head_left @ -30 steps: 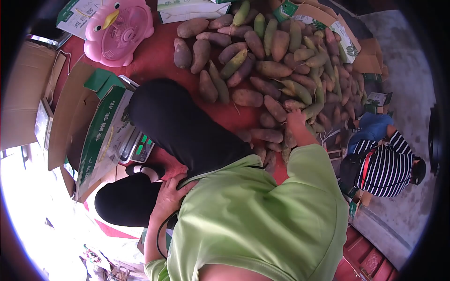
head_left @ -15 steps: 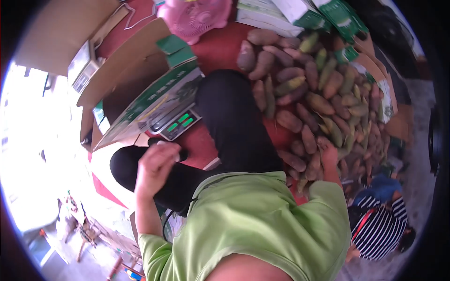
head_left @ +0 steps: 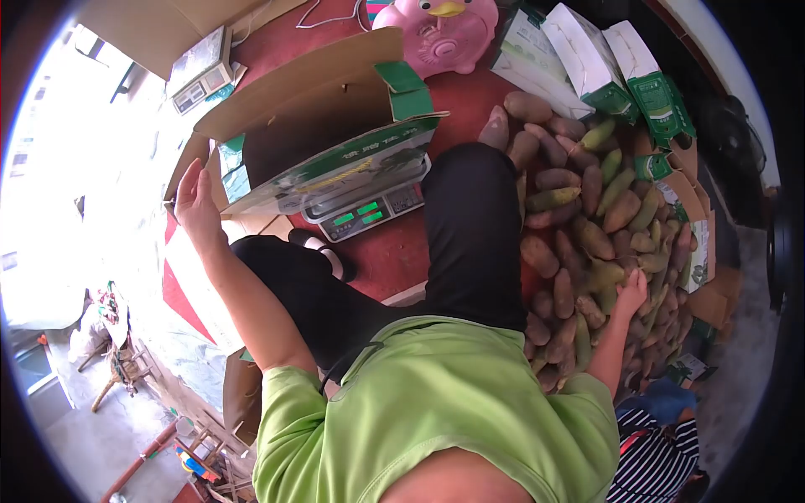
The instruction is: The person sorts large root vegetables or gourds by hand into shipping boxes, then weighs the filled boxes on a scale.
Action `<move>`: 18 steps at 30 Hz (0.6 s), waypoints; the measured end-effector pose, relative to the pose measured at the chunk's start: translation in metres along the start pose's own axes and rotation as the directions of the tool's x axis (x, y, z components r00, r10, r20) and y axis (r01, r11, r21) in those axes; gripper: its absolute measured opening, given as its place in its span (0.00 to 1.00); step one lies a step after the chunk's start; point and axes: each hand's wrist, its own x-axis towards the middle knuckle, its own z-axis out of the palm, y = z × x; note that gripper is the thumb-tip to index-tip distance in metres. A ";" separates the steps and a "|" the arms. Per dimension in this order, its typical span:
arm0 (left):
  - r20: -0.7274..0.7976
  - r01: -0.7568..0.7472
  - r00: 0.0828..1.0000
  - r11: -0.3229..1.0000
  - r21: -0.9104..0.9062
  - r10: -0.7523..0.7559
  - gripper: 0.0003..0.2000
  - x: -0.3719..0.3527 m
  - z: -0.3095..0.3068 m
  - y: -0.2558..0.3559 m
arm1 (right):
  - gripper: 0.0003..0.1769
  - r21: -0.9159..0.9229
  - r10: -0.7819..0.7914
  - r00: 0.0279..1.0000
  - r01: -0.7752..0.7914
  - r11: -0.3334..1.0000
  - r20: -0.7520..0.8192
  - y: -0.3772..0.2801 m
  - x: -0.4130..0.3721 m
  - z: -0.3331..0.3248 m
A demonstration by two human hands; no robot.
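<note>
1. The elongated green root vegetable point(head_left: 605, 278) lay on the near right of the scene, within a broad pile of red-brown and green roots point(head_left: 594, 239). Its outline was blurred.
2. The bare right hand point(head_left: 632, 293) was at this root, fingers curled toward its near end. Whether they gripped it could not be told.
3. Change noted: half a second earlier the right hand was at the pile's near left edge; it had since moved farther right among the roots. In judgement, a different part of the pile was now being handled.
4. The bare left hand point(head_left: 199, 205) was raised on the left, fingers extended and apart, nothing seen in them. It was just beside the left end of the open brown cardboard box with a green printed wall point(head_left: 348, 159); contact could not be confirmed.
5. Change noted: one second earlier that hand rested at the lap. In judgement, this brought the box within the work, alongside the pile.
6. The box appeared to stand on the grey metal scale with lit green displays point(head_left: 369, 213), as it had in the earlier views.
7. Beyond stood a pink plastic fan with a yellow beak point(head_left: 444, 49) and, far right, white-and-green cardboard cartons point(head_left: 577, 60).
8. A co-worker in a black-and-white striped top point(head_left: 650, 469) was at the near right, well apart from the left hand.
</note>
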 end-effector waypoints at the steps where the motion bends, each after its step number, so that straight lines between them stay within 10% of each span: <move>1: 0.044 0.104 0.994 0.989 -0.102 -0.100 0.12 -0.004 -0.002 0.000 | 0.20 -0.003 -0.007 1.000 0.007 1.000 0.003 -0.025 -0.009 0.015; 7: 0.194 0.384 0.922 0.864 -0.325 -0.336 0.20 -0.004 -0.010 -0.010 | 0.19 0.451 -0.330 0.917 0.203 0.869 0.224 -0.175 -0.060 0.107; 11: 0.241 0.483 0.874 0.807 -0.341 -0.421 0.22 -0.004 -0.009 -0.010 | 0.13 0.564 -0.664 0.662 0.418 0.712 0.347 -0.283 -0.103 0.138; 18: 0.362 0.467 0.868 0.807 -0.362 -0.340 0.23 0.004 -0.012 -0.026 | 0.12 0.832 -0.839 0.268 0.178 0.525 0.473 -0.383 -0.188 0.181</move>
